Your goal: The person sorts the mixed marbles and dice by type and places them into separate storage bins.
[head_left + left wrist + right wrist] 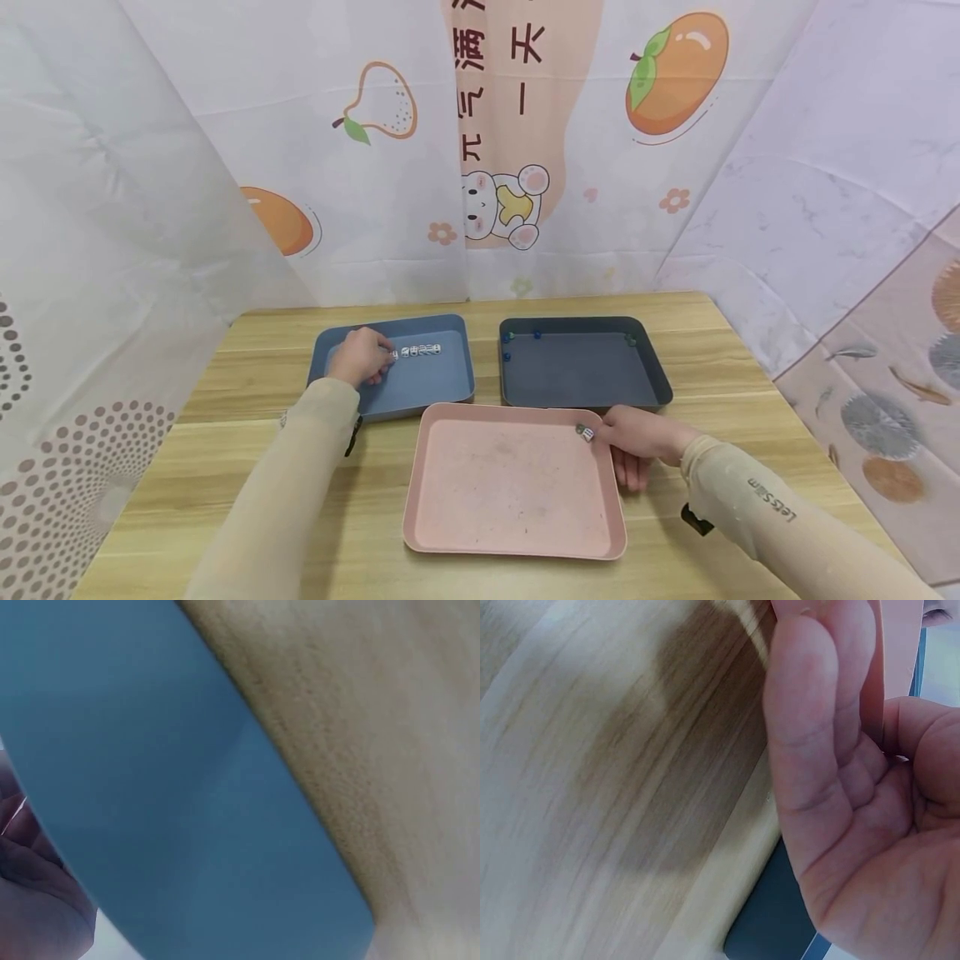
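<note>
In the head view my left hand (pixel 360 357) reaches into the blue tray (pixel 408 392). Its fingertips pinch a white die (pixel 394 355) at the left end of a row of several white dice (pixel 425 350). My right hand (pixel 637 437) grips the right wall of the pink tray (pixel 517 492) near its far corner, thumb inside and fingers outside. Close to that thumb, a white die (pixel 588 434) and a green die (pixel 580 428) lie together in the pink tray. The left wrist view shows mostly the blue tray's outer wall (pixel 172 787), hiding the left fingertips.
A dark grey tray (pixel 577 375) stands at the back right with several small blue dice (pixel 537 334) and green dice (pixel 630 339) along its edges. All three trays sit on a wooden table (pixel 247 400). A printed curtain (pixel 315 108) hangs behind.
</note>
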Action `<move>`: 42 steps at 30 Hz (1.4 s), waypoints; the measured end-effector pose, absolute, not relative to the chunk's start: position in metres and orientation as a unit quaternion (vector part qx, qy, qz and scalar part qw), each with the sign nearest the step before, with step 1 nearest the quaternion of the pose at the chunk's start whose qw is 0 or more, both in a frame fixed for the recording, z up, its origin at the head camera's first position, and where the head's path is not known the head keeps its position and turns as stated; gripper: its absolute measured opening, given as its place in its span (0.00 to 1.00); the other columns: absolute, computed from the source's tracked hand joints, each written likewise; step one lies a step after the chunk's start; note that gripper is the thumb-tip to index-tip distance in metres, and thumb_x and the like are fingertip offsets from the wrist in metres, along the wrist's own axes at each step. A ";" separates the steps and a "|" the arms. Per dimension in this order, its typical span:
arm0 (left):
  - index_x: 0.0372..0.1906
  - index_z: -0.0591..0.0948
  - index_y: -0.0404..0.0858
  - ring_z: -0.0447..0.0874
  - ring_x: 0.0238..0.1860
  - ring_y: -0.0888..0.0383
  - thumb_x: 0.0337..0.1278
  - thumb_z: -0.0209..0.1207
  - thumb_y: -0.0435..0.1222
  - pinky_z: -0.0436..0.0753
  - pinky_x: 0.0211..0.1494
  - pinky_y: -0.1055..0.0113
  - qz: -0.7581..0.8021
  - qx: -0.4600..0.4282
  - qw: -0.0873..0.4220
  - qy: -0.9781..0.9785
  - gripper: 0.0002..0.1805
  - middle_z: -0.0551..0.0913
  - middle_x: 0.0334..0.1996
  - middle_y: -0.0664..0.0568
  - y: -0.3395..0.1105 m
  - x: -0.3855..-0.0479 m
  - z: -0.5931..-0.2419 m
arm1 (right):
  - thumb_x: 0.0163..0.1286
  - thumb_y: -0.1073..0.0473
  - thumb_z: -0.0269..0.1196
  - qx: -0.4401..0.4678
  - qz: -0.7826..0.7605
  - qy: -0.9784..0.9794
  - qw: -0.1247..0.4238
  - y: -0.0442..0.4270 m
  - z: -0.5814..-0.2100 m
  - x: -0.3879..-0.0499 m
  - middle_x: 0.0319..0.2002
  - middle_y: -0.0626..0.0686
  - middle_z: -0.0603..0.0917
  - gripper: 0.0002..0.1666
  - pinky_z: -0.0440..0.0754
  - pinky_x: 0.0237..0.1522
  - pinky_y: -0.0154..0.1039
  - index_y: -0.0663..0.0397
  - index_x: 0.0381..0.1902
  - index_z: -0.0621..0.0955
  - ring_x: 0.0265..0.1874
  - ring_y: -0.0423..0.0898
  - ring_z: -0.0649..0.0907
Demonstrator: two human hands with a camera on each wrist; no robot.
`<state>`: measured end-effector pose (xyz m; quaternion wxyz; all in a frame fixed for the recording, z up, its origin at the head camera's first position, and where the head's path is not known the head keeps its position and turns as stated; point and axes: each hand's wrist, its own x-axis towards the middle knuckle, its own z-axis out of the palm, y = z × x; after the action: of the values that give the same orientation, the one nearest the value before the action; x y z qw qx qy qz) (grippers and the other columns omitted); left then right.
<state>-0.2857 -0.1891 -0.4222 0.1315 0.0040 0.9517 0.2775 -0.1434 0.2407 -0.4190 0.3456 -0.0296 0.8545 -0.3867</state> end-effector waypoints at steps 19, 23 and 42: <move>0.55 0.87 0.38 0.87 0.24 0.48 0.70 0.63 0.40 0.88 0.32 0.57 0.392 0.115 0.126 0.904 0.15 0.89 0.34 0.40 -0.118 -0.249 -0.388 | 0.82 0.50 0.52 -0.040 -0.387 0.856 0.340 0.243 -0.417 -0.142 0.12 0.60 0.82 0.32 0.86 0.15 0.47 0.66 0.22 0.82 0.06 0.45 0.81; 0.52 0.89 0.40 0.87 0.23 0.48 0.70 0.63 0.39 0.88 0.30 0.60 0.409 0.151 0.140 0.889 0.12 0.89 0.32 0.44 -0.089 -0.231 -0.382 | 0.82 0.50 0.52 -0.042 -0.390 0.855 0.340 0.243 -0.418 -0.142 0.12 0.60 0.82 0.31 0.86 0.15 0.47 0.66 0.22 0.82 0.06 0.45 0.81; 0.49 0.90 0.37 0.82 0.19 0.51 0.67 0.64 0.31 0.85 0.26 0.61 0.439 0.201 0.237 0.843 0.10 0.88 0.29 0.42 -0.027 -0.181 -0.390 | 0.81 0.51 0.52 -0.049 -0.394 0.853 0.340 0.243 -0.419 -0.141 0.13 0.61 0.83 0.29 0.85 0.14 0.47 0.67 0.25 0.82 0.07 0.45 0.81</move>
<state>-0.1814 -0.0272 -0.3905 0.2370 0.2012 0.8427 0.4395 -0.1407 0.2426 -0.4187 0.3396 -0.0486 0.8528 -0.3937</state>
